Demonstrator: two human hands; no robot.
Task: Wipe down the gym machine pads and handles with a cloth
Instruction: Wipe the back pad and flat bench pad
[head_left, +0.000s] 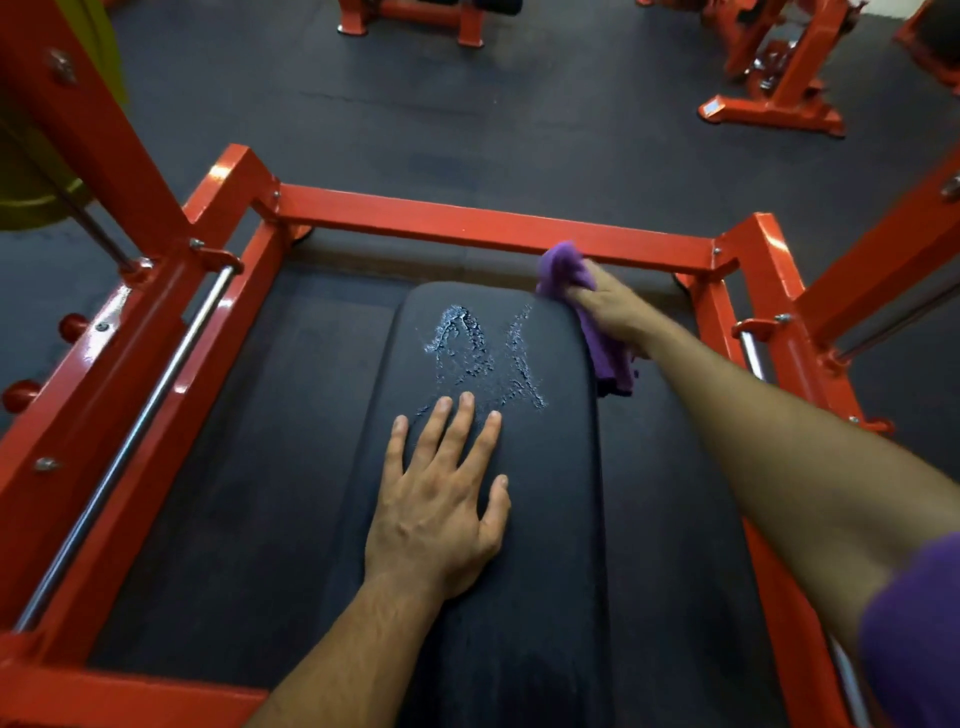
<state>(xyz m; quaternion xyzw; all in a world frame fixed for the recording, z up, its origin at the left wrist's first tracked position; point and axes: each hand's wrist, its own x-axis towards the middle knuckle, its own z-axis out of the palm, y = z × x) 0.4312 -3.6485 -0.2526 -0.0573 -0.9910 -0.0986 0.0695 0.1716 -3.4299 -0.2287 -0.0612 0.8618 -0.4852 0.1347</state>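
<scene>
We find the right hand (605, 306) clamped on the purple cloth (569, 270); spray droplets (483, 353) lie lower left on the black vinyl pad (467, 571), beside the flat left hand (441, 514).

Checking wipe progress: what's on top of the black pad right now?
On the black pad: a patch of wet droplets, the left hand resting flat, and the right hand gripping the purple cloth at its far corner. Pad surface beneath them is hidden.

Other red machine frames (769, 98) stand on dark rubber floor (467, 104).
</scene>
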